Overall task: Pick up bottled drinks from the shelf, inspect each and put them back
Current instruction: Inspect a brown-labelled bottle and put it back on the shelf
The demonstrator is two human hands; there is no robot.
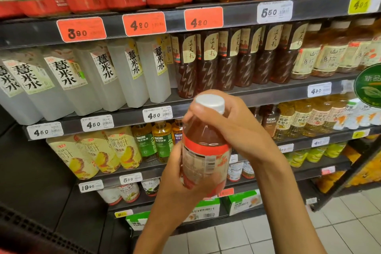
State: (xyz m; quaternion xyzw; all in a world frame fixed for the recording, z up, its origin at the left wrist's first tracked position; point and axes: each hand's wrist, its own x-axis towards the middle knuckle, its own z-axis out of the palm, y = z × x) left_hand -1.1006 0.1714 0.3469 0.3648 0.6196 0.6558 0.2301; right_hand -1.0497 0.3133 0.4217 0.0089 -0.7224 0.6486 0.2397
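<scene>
Both bare arms came up from the bottom of the shot and met in the middle, forearms angled in toward each other. Left hand (pixel 175 179) was lower, wrist bent, fingers curled round the lower body of the bottle (pixel 204 150), thumb side facing the camera. Right hand (pixel 233 123) sat higher, reaching in from the right with the wrist cocked, fingers and thumb wrapped round the neck just under the cap. Both grips looked firm, bottle a bit tilted between them.
</scene>
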